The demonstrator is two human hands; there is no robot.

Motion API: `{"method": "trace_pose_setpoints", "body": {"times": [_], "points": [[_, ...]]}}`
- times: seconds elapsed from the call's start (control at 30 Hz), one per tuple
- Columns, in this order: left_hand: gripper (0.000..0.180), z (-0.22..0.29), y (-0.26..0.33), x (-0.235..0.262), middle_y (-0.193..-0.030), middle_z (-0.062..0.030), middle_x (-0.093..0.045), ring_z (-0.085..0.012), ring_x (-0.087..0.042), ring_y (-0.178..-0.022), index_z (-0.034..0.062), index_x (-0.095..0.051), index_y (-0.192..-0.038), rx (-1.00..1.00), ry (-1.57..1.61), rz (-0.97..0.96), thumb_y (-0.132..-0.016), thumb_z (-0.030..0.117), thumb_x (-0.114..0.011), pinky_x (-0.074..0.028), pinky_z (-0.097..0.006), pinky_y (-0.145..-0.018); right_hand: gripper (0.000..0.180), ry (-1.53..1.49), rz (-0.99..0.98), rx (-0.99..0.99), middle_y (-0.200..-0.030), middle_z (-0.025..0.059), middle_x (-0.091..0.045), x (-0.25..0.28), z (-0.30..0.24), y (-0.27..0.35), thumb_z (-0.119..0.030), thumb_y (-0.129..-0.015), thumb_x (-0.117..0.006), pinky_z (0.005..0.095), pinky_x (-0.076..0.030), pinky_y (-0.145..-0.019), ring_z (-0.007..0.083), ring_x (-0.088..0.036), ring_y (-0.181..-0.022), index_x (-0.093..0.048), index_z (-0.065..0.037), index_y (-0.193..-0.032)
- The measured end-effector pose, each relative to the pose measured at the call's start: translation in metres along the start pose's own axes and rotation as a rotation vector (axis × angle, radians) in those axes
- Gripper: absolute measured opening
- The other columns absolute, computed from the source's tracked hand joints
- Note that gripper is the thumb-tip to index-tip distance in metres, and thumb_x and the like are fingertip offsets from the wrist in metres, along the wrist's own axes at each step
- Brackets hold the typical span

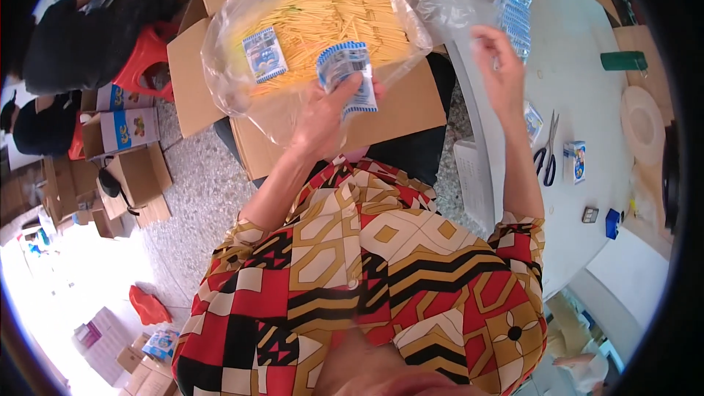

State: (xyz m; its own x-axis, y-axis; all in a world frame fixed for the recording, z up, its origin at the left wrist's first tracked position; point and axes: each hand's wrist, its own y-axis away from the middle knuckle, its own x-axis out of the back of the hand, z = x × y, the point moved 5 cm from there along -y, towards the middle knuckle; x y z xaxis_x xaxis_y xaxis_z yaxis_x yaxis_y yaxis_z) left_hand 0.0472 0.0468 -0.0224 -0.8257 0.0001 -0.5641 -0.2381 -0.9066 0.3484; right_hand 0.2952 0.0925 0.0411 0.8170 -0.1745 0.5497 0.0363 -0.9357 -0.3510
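My left hand (323, 114) is closed around a small bunch of blue-and-white packets (347, 66), held above the near edge of an open cardboard box. Thin yellow sticks (330, 15) fill the box inside a clear plastic liner (220, 73). One more blue-and-white packet (265, 54) lies on top of the sticks at the left. My right hand (501, 66) is raised over the table's edge with its fingers bent and apart, slightly blurred, and nothing shows in it. Just beyond it stands a tall stack of similar packets (515, 11).
On the white table (579, 103) at right are scissors (548, 150), a small blue-and-white box (576, 161), a green block-shaped object (623, 61) and a loose packet (532, 122). A red stool (143, 66) and a person in dark clothing (84, 48) are at left, near cardboard boxes (132, 176).
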Motion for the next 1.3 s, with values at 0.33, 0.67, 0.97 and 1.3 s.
{"method": "trace_pose_setpoints", "body": {"times": [0.33,0.67,0.97,1.3], "points": [[0.02,0.009,0.011,0.002,-0.093,-0.0055,-0.064,-0.0135,-0.062,-0.082,0.0029,-0.058,-0.106,-0.205,-0.184,-0.018,-0.087,0.008,-0.057,-0.051,-0.028,-0.073,0.019,-0.254,-0.444,0.001,-0.069,0.0045,-0.059,-0.093,-0.088,0.004,-0.013,-0.078,-0.068,0.0223,-0.046,-0.056,0.008,-0.056,-0.062,-0.06,0.0,-0.087],[0.021,0.014,0.019,0.008,-0.091,-0.0044,-0.065,-0.0082,-0.06,-0.079,-0.0012,-0.061,-0.104,-0.18,-0.039,-0.02,-0.087,0.01,-0.058,-0.05,-0.025,-0.071,0.013,-0.211,-0.518,-0.066,-0.072,0.0023,-0.059,-0.105,-0.081,0.001,-0.009,-0.082,-0.064,0.0211,-0.043,-0.059,0.0058,-0.051,-0.067,-0.06,0.002,-0.088],[0.02,0.014,0.016,0.021,-0.09,-0.0031,-0.065,-0.0073,-0.059,-0.077,-0.0009,-0.063,-0.1,-0.263,-0.073,0.099,-0.083,0.008,-0.064,-0.049,-0.024,-0.07,0.02,-0.209,-0.579,-0.144,-0.069,0.0017,-0.057,-0.111,-0.083,0.0,-0.015,-0.08,-0.067,0.0211,-0.042,-0.058,0.0044,-0.05,-0.065,-0.059,0.002,-0.086],[0.023,0.021,0.022,0.024,-0.092,-0.0027,-0.065,-0.0068,-0.058,-0.079,-0.0004,-0.063,-0.103,-0.174,-0.19,0.032,-0.08,0.005,-0.065,-0.049,-0.024,-0.072,0.018,-0.131,-0.571,-0.04,-0.068,0.005,-0.058,-0.109,-0.087,-0.005,-0.013,-0.08,-0.066,0.0236,-0.041,-0.058,0.0077,-0.05,-0.063,-0.059,0.003,-0.085]]}}
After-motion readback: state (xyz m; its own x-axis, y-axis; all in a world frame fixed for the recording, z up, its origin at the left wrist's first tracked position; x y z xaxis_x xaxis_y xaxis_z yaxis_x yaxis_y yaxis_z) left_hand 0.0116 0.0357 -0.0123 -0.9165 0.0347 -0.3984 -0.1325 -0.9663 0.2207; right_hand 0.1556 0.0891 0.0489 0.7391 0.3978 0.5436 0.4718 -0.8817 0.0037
